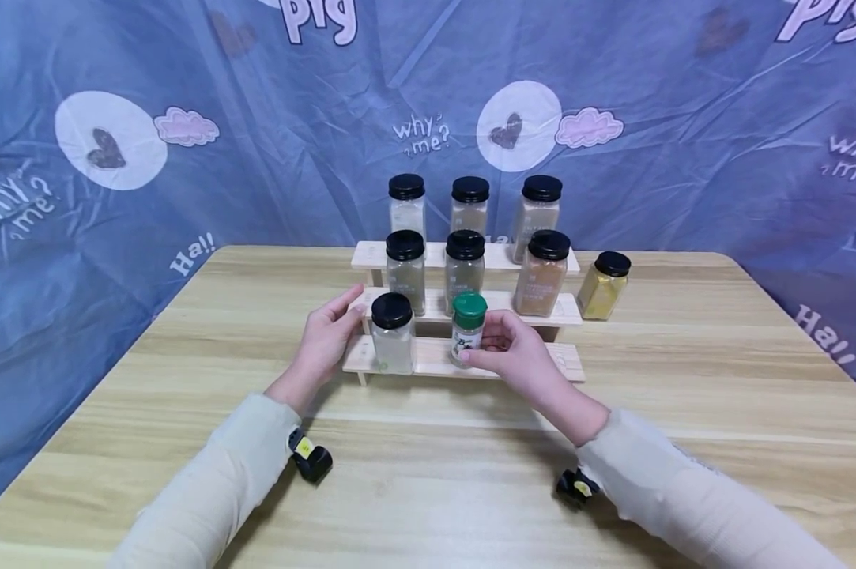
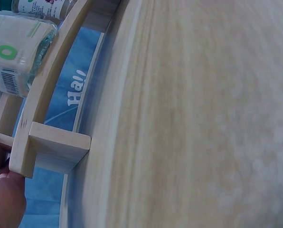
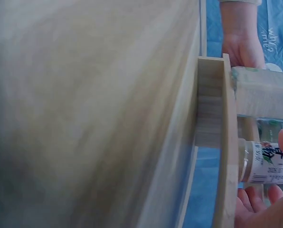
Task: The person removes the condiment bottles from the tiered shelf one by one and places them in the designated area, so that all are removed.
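Observation:
My right hand (image 1: 523,354) holds a small spice jar (image 1: 466,336) with a green cap and printed label, thumb in front and fingers behind. That jar is upright at the bottom step of a three-step wooden spice rack (image 1: 435,365). At the rack's left end, my left hand (image 1: 326,336) grips the wood near the middle step, index finger above and thumb below. In the left wrist view its fingers (image 2: 11,175) are partly hidden by the rack's end. Left of the green-capped jar, a black-capped jar (image 1: 394,340) with pale contents stands on the bottom step.
Black-capped spice jars fill the middle step, among them one with orange powder (image 1: 541,276); three more, including a pale one (image 1: 407,209), stand on the top step. A yellow-filled jar (image 1: 603,288) stands right of the rack on the wooden table (image 1: 428,474). Blue printed cloth (image 1: 328,142) hangs behind.

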{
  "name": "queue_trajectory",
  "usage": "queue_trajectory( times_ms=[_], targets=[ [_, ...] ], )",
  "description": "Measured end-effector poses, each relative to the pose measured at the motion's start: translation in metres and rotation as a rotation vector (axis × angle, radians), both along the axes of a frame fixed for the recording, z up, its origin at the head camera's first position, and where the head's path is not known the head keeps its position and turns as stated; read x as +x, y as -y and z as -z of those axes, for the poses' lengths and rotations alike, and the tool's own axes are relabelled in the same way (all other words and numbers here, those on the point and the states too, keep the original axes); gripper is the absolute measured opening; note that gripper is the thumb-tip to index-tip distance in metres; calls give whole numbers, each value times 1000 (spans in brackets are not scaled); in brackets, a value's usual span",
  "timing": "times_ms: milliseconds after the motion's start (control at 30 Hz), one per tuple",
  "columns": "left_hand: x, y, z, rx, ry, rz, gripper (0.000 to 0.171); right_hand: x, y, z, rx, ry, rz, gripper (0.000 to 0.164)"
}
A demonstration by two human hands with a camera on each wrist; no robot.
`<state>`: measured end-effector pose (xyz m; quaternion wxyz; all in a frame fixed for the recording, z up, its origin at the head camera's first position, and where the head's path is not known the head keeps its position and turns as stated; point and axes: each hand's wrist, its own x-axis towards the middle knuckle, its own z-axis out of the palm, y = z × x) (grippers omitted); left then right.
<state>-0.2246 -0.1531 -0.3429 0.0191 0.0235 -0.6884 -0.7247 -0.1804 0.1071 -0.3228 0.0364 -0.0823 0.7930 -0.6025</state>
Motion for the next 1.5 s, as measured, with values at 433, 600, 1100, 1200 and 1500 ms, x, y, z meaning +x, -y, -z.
queue_trajectory(
  times_ms=[433,600,1100,1200,1500],
  targets=[
    [-4,0,0,21,-8,16,45,-2,6,2,77,-4,63,46],
    [-4,0,0,16,-1,12,45,-2,7,2,84,7,72,45],
    [-1,0,-1,14,-8,6,45,0,4,1,81,0,103,44],
    [0,0,-2,4,-3,12,45,1,2,1,75,-14,107,44],
    [0,-1,-2,-1,-4,9,45,4,-6,-1,-13,-145,116,43]
  ],
)
